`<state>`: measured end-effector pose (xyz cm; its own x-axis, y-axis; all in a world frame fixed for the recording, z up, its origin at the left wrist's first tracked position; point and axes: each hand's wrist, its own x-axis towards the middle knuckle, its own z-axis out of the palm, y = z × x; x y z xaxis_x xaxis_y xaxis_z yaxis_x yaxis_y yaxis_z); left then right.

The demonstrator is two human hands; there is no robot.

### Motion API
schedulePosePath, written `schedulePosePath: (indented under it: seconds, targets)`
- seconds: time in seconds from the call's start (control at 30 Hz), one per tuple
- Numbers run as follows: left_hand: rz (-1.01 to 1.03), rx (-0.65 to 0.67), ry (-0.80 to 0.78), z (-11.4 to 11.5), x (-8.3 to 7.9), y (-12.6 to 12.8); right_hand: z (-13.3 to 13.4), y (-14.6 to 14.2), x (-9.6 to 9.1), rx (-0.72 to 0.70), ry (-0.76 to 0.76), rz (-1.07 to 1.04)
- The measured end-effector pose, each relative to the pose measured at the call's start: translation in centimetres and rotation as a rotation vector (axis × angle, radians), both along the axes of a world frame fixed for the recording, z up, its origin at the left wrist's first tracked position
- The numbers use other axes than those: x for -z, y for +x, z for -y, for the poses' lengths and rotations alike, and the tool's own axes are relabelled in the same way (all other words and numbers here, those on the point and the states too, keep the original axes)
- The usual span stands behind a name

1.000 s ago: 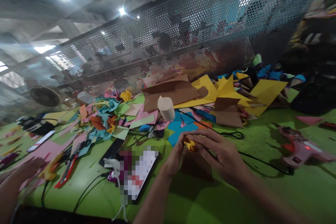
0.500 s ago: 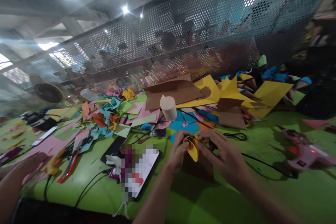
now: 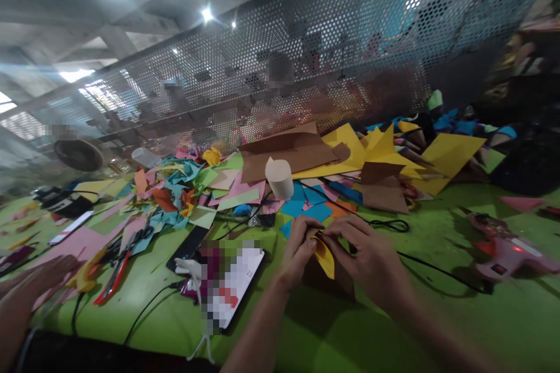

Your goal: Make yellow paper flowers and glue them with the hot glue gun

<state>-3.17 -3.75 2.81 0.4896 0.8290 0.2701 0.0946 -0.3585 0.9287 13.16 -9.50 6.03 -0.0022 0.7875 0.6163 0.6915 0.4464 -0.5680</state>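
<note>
Downward between the fingers juts yellow paper.

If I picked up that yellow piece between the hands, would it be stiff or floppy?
The yellow piece would probably feel light, as it looks like a thin sheet. It likely bends easily, since it curves between the left hand and right hand. Its thin edge might crease.

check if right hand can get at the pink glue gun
Probably yes: only a thin black cable lies between the right hand and the pink glue gun, though that hand is busy with the yellow paper.
</note>
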Motion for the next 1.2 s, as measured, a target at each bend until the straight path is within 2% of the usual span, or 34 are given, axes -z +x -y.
schedulePosePath:
  seconds: [0.23,0.53,0.73,0.9,1.0,1.1,1.2]
  targets:
    - [0.047,0.029,-0.020,-0.3,0.4,0.0,0.1,0.0,-0.1,0.014,0.034,0.182]
    - [0.002,-0.004,-0.006,0.1,-0.4,0.2,0.3,0.1,-0.6,0.050,0.068,0.404]
    - [-0.078,0.022,0.089,0.0,-0.6,0.4,0.4,0.0,-0.3,0.062,0.087,0.407]
    - [-0.114,0.026,0.138,0.0,-0.6,0.7,0.0,1.0,0.6,0.027,0.040,0.246]
    - [-0.143,0.012,0.140,-0.6,-0.2,0.8,0.2,1.6,-0.6,0.047,-0.002,0.151]
    - [-0.185,-0.077,0.158,-1.7,0.4,1.1,1.3,1.0,-3.2,0.051,0.031,0.151]
    - [-0.243,-0.243,0.208,-2.7,1.2,1.7,2.4,-1.9,-5.1,-0.246,0.017,0.147]
